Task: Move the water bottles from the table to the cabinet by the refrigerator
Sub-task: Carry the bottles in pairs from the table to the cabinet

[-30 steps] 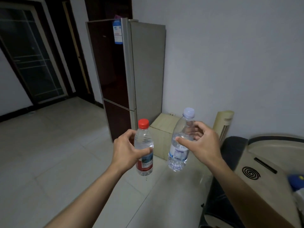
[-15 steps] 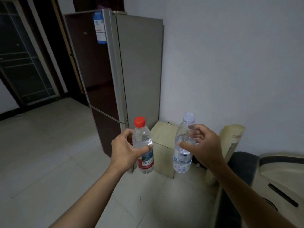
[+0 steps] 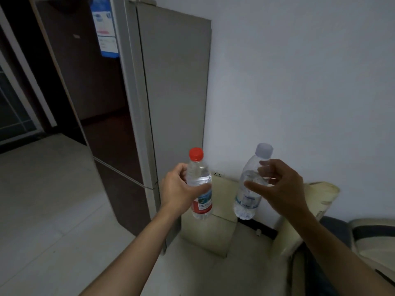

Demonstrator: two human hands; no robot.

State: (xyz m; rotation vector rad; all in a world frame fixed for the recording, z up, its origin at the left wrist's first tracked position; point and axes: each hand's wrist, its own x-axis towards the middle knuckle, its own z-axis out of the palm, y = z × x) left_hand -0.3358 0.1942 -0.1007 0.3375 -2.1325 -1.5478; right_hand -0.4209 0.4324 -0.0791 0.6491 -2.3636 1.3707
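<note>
two bottles in hand, cabinet just ahead

two bare hands reach forward at chest height, each carrying one water bottle upright in the air. the left hand is wrapped around the middle of the red-capped bottle, thumb across the front above its red label, fingers closed behind. the right hand holds the pale-capped bottle more loosely: thumb across its front, fingers curled round the neck and shoulder, with the palm standing off the plastic.

behind and below both bottles stands a low, pale cabinet, pressed against the grey side of a tall refrigerator on its left and close to the white wall. a cream-coloured appliance, possibly a heater or fan, leans just right of the cabinet; the dim light makes it hard to say.

judging by this, the pick-up and most of the carry are done. neither bottle touches the cabinet yet. what remains is to lower both onto its top and let go. no table is visible, so whether more bottles wait there cannot be told.
</note>
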